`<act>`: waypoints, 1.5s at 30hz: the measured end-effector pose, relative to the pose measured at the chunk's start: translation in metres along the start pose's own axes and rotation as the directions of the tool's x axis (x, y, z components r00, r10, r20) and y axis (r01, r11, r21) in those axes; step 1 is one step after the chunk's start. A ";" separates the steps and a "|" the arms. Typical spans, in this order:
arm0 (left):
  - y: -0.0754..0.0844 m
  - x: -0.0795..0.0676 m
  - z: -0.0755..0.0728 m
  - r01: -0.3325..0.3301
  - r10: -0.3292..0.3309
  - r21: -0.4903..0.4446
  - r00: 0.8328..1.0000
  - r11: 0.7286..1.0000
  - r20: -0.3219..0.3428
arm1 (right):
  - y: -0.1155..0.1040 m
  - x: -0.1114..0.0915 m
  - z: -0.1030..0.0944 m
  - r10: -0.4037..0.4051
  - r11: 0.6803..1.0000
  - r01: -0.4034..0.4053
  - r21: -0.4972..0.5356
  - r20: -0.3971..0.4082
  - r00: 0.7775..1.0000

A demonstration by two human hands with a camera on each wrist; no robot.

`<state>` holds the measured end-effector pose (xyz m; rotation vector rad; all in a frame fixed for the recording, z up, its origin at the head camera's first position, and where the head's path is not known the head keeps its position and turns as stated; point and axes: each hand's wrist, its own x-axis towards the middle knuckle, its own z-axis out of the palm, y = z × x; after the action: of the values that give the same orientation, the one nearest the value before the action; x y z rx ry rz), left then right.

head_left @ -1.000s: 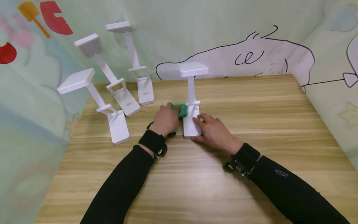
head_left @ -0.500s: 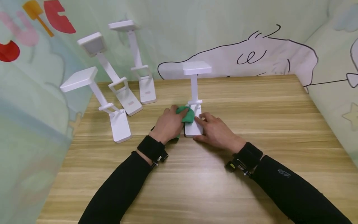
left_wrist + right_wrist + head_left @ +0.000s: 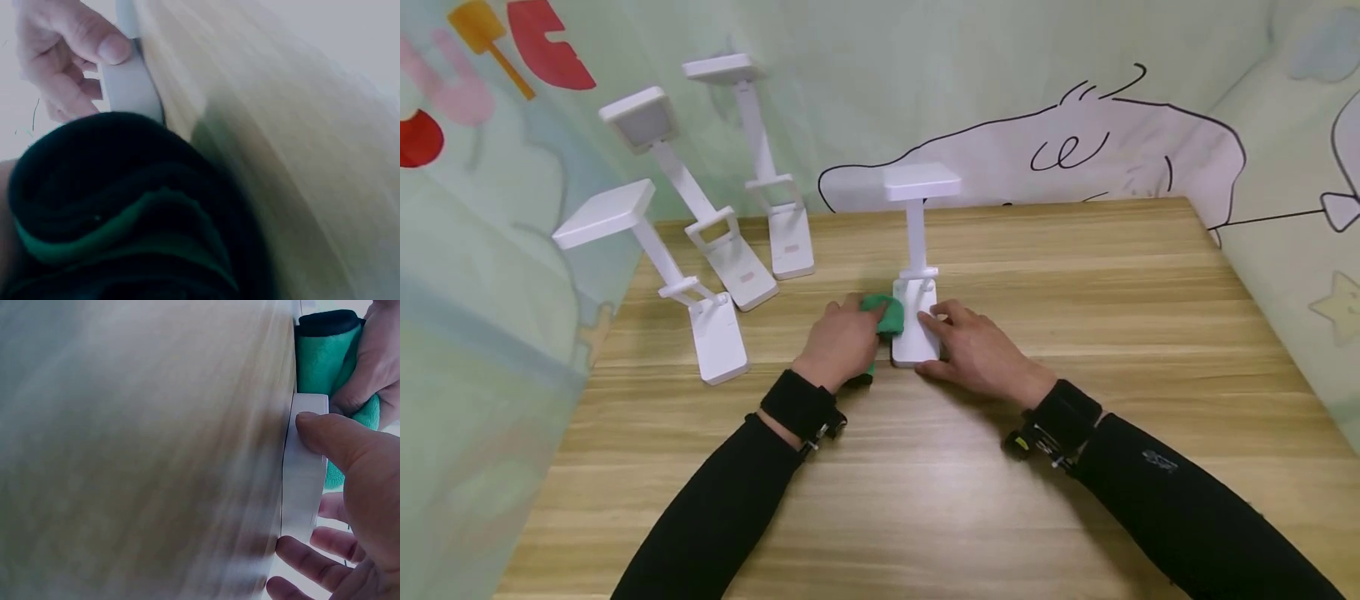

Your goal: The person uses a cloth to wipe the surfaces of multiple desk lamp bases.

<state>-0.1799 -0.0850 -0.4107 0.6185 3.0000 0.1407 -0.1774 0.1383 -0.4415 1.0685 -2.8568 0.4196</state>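
Observation:
A white desk lamp (image 3: 916, 321) stands upright on the table, its flat head raised on a folding arm. My left hand (image 3: 842, 337) grips a folded green cloth (image 3: 886, 315) with a dark edging, up against the left side of the lamp's base. In the right wrist view the cloth (image 3: 322, 362) appears rolled under that hand, beside the base (image 3: 303, 475). At the base's right side, my right hand (image 3: 973, 346) holds it, thumb on the near end and fingertips along the side and top edge. The left wrist view shows mostly the dark-edged cloth (image 3: 125, 187).
Several more white lamps stand at the back left: one with its base nearest me (image 3: 718, 340), one in the middle (image 3: 741, 271), and one farther back (image 3: 792, 242). A printed cloth backdrop (image 3: 1000, 92) borders the wooden table (image 3: 1075, 283) behind and at the sides.
My left hand brought the green cloth rightward onto the lamp's base, then drew it back left and slightly nearer to me. The right hand stays on the base; the lamp keeps its place.

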 end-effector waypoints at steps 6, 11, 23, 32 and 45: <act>0.000 0.019 0.002 0.138 -0.129 -0.177 0.990 0.974 0.060 | -0.001 0.002 0.001 -0.012 1.000 0.012 -0.008 0.002 1.000; 0.006 0.012 0.002 0.144 -0.114 -0.204 0.982 0.968 0.152 | 0.000 0.003 0.003 -0.018 1.000 0.018 -0.014 -0.010 1.000; 0.031 -0.037 -0.004 0.020 0.031 -0.226 0.975 0.974 0.222 | 0.012 0.002 -0.001 0.018 1.000 -0.018 -0.019 -0.017 1.000; 0.023 -0.030 -0.023 0.004 -0.009 -0.210 1.000 0.978 -0.023 | 0.017 0.004 -0.002 -0.009 1.000 0.010 0.028 -0.027 1.000; 0.016 -0.006 0.008 -0.295 0.295 -0.005 0.955 0.955 -0.009 | 0.020 0.002 -0.003 0.041 0.996 -0.042 0.082 0.008 0.999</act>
<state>-0.1678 -0.0719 -0.4163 1.0658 2.8928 0.1686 -0.1921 0.1517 -0.4431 1.0265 -2.8949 0.5424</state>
